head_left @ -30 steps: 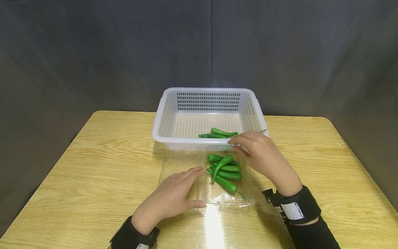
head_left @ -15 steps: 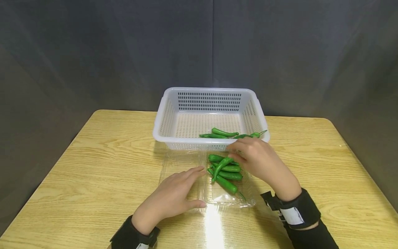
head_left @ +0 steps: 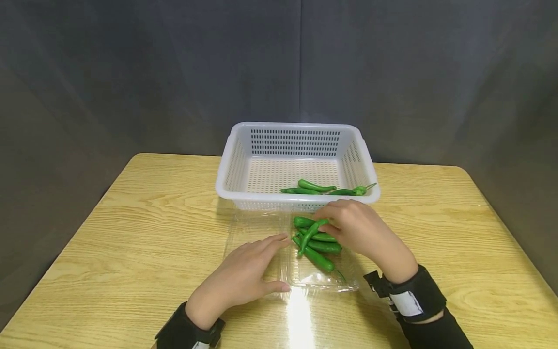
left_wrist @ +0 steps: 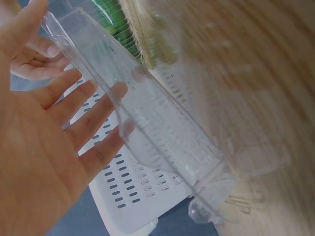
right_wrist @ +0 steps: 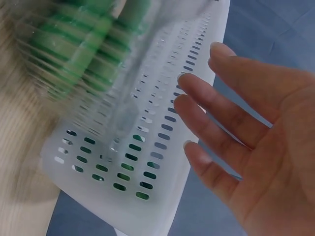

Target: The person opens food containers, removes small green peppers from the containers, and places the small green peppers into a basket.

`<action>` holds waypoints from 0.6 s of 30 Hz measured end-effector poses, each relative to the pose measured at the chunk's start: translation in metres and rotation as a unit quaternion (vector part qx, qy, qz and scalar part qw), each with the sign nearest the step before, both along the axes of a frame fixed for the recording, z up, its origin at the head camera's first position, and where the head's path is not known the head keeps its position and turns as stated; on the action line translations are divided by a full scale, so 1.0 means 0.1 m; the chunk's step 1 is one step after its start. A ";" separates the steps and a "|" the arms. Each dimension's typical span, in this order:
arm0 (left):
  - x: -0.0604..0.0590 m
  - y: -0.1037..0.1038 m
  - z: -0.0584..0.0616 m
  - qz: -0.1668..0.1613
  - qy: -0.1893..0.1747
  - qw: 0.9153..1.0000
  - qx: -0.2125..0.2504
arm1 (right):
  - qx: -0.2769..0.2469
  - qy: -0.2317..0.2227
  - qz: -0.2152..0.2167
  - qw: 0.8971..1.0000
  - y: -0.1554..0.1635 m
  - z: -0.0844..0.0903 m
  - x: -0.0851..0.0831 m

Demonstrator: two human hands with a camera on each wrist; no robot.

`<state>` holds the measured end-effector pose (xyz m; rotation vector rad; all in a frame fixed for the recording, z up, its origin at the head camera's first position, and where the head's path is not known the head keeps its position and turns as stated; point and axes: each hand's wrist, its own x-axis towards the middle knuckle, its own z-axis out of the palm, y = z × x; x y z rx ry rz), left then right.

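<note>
A clear plastic clamshell box [head_left: 255, 228] lies opened flat on the table, with several green chili peppers [head_left: 317, 259] in its right half. My left hand [head_left: 244, 271] rests over the box's left half, fingers extended toward the middle fold. In the left wrist view its fingertips [left_wrist: 118, 91] show through the clear plastic. My right hand [head_left: 355, 225] hovers over the far right part of the box. Its fingertips are beside the upper end of the topmost chili pepper [head_left: 310, 235]. The right wrist view shows relaxed fingers [right_wrist: 211, 123] with nothing visible between them.
A white perforated plastic basket [head_left: 224, 169] stands behind the box, with several green chili peppers [head_left: 316, 186] near its front wall. The wooden table [head_left: 131, 232] meets a dark curtain [head_left: 174, 72] at the back.
My right hand has come down from the basket's front rim toward the chili peppers in the box, uncovering a pepper in the basket. The left hand has stayed in place.
</note>
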<state>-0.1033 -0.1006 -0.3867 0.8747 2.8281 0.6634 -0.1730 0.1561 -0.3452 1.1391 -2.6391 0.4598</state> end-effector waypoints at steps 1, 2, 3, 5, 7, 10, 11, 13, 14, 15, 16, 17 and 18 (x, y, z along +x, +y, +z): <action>0.00 0.00 0.00 0.000 0.000 1.000 -0.001 | 0.000 -0.001 0.000 1.000 0.00 -0.01 0.00; 0.00 0.00 0.00 0.001 0.000 1.000 -0.002 | 0.001 -0.001 -0.001 1.000 -0.01 -0.02 -0.01; 0.00 -0.01 0.00 0.001 -0.001 1.000 -0.002 | 0.001 -0.002 0.000 1.000 -0.01 -0.03 -0.01; 0.00 0.00 0.00 0.001 -0.001 1.000 -0.004 | 0.003 -0.004 0.000 1.000 -0.01 -0.05 -0.02; 0.00 0.00 0.00 0.001 -0.002 1.000 -0.005 | 0.004 -0.004 0.002 1.000 -0.02 -0.07 -0.03; 0.00 0.00 0.01 0.001 -0.004 1.000 -0.003 | 0.007 0.001 0.007 1.000 -0.03 -0.10 -0.03; 0.00 0.00 0.01 0.001 -0.005 1.000 -0.002 | 0.008 0.002 0.009 1.000 -0.04 -0.11 -0.04; 0.00 0.00 0.01 0.002 -0.005 1.000 0.000 | 0.011 0.004 0.013 1.000 -0.05 -0.14 -0.04; 0.01 0.00 0.01 0.002 -0.006 1.000 0.001 | 0.013 0.005 0.014 1.000 -0.06 -0.15 -0.04; 0.01 0.00 0.01 0.002 -0.006 1.000 0.002 | 0.015 0.005 0.015 1.000 -0.07 -0.16 -0.05; 0.01 0.00 0.01 0.002 -0.007 1.000 0.003 | 0.017 0.004 0.016 1.000 -0.07 -0.16 -0.05; 0.01 0.00 0.01 0.002 -0.007 1.000 0.003 | 0.019 0.003 0.016 1.000 -0.07 -0.17 -0.05; 0.01 0.00 0.01 0.002 -0.007 1.000 0.003 | 0.021 0.002 0.016 1.000 -0.07 -0.18 -0.05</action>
